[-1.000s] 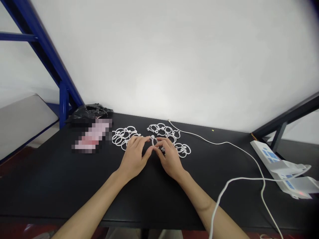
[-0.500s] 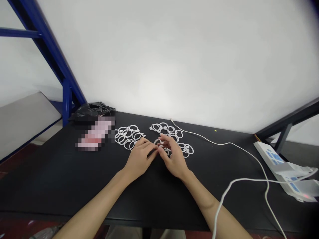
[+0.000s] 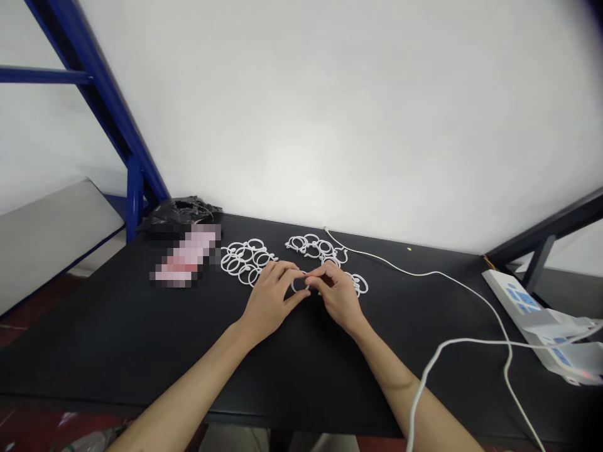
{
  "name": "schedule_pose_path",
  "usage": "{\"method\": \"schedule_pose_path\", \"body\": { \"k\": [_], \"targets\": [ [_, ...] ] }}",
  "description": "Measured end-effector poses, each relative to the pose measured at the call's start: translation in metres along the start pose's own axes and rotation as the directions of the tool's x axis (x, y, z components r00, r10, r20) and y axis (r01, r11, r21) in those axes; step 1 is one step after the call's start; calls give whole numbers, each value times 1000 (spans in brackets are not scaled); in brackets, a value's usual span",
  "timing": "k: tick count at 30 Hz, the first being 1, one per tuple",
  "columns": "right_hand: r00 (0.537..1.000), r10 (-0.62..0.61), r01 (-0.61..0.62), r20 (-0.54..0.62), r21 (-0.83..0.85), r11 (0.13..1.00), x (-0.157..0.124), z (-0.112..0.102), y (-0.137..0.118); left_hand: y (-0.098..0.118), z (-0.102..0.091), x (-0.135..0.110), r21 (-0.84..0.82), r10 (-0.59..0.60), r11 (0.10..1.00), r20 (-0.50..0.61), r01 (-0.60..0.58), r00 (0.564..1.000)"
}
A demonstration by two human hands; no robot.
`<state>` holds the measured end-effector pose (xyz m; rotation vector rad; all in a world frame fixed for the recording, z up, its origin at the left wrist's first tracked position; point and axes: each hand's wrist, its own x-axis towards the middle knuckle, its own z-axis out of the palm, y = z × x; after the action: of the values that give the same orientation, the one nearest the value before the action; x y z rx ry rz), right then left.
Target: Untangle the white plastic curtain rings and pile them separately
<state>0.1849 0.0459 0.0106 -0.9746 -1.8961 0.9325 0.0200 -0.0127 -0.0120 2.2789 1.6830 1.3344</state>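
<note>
We pinch one white ring point(image 3: 293, 285) with left hand point(image 3: 271, 298) and right hand point(image 3: 340, 295); ring clusters point(image 3: 245, 244) lie at its ten and one o'clock on the counter point(image 3: 301, 370).

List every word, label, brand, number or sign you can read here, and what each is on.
No text can be read.
White power strip, blue patches: any print is too small and blurred to read.
Pink item: pixelated, nothing legible.
White rings: no lettering visible.
</note>
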Motion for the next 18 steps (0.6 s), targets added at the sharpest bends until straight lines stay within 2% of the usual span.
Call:
{"method": "schedule_pose_path", "body": {
  "k": [3, 8, 13, 18],
  "targets": [
    [1000, -11, 11, 24, -14, 1000, 2, -4, 2, -1, 0, -1, 56, -42, 998, 15, 41, 999],
    [999, -44, 46, 29, -54, 998, -1, -2, 3, 1, -1, -1, 86, -17, 996, 88, 9, 996],
    [990, -141, 143, 28, -202, 969, -2, -3, 5, -3, -7, 0, 193, -85, 977, -10, 85, 996],
    [987, -162, 148, -9, -367, 918, 2, -9, 13, -16, -28, -10, 399, -280, 863, -135, 311, 950]
  ]
}}
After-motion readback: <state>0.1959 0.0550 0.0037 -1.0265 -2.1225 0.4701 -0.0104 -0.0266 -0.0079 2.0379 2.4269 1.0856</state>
